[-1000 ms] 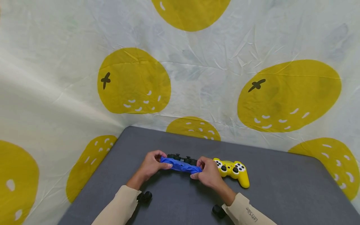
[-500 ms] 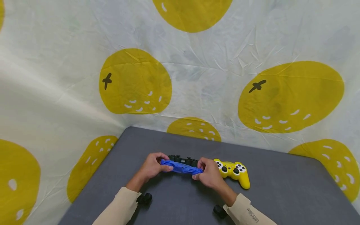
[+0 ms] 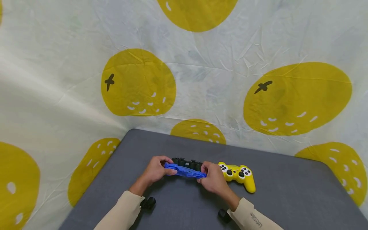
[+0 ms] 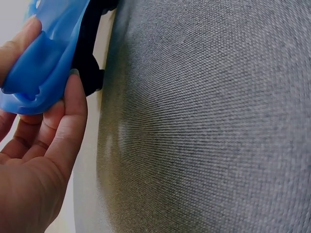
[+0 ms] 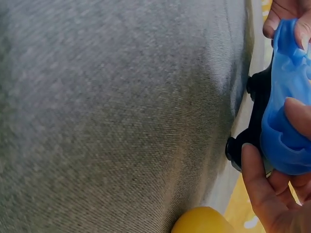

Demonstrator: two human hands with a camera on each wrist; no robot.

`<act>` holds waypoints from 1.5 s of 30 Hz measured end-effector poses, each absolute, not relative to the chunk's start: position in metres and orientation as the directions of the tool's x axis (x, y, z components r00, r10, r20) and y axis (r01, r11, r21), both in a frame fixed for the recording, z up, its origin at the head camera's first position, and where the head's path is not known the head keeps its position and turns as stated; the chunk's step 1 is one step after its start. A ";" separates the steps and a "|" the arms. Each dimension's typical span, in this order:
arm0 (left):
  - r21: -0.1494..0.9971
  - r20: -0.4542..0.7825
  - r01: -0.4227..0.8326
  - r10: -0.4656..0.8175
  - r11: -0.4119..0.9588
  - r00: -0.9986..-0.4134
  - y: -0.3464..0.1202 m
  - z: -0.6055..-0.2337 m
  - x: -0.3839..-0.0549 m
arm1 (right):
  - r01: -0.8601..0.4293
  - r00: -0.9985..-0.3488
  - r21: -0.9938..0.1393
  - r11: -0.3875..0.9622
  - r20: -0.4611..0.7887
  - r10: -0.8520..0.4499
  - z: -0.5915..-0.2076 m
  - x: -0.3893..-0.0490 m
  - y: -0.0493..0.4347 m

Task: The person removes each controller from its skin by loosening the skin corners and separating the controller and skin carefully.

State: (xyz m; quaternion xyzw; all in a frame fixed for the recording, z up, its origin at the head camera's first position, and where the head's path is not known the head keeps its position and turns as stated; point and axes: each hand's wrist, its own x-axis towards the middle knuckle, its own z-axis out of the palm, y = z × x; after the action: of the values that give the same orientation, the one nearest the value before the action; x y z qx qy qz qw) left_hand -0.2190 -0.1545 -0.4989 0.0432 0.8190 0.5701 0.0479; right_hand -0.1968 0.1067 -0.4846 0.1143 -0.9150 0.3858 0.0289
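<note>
A black game controller (image 3: 188,164) is partly covered by a blue rubbery sleeve (image 3: 185,171), which wraps its near side. My left hand (image 3: 155,170) grips the left end, thumb on the blue sleeve and fingers at the controller's far side. At the right end my right hand (image 3: 212,176) grips in the same way. Folds run through the blue sleeve (image 4: 46,58) in the left wrist view, with dark controller parts showing along its edge. In the right wrist view a thumb presses the blue sleeve (image 5: 289,92) while the index fingertip touches the black controller (image 5: 255,116).
A yellow game controller (image 3: 238,175) with black thumbsticks lies just right of my right hand. All this is over a dark grey table (image 3: 287,188). Behind and to the left hangs a pale cloth (image 3: 207,89) printed with yellow fruit.
Both hands keep their grip on the controller and sleeve. The right thumb has shifted slightly at the sleeve's right end; the yellow controller has not moved on the table.
</note>
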 end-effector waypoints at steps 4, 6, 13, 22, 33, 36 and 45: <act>0.939 -0.016 0.027 0.121 0.343 -0.993 -0.154 -0.499 -0.220 | -0.258 -0.966 -0.681 0.685 0.177 -0.189 -0.487 -0.196 0.106; 0.937 -0.011 0.031 0.118 0.349 -0.993 -0.154 -0.499 -0.219 | -0.260 -0.966 -0.670 0.696 0.185 -0.182 -0.488 -0.194 0.104; 0.932 -0.003 0.043 0.129 0.359 -0.992 -0.155 -0.504 -0.215 | -0.272 -0.961 -0.643 0.716 0.226 -0.162 -0.491 -0.188 0.101; 0.928 0.005 0.043 0.102 0.370 -0.995 -0.154 -0.504 -0.214 | -0.237 -0.968 -0.590 0.772 0.208 -0.138 -0.493 -0.186 0.095; 0.936 -0.020 0.014 0.092 0.352 -0.996 -0.149 -0.512 -0.212 | -0.118 -0.992 -0.558 0.821 0.107 -0.070 -0.492 -0.185 0.087; 0.938 -0.039 -0.003 0.095 0.347 -0.995 -0.149 -0.514 -0.210 | -0.114 -0.993 -0.566 0.816 0.082 -0.081 -0.491 -0.184 0.084; 0.919 -0.014 0.000 0.033 0.395 -0.999 -0.146 -0.515 -0.212 | -0.161 -0.984 -0.564 0.810 0.152 -0.090 -0.487 -0.184 0.081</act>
State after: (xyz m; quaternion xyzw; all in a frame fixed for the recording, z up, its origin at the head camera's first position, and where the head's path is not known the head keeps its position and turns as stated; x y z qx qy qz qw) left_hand -0.2120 -0.1459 -0.5150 0.0098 0.8351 0.5499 0.0150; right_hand -0.1844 0.0806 -0.4873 0.0660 -0.9495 0.3011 0.0593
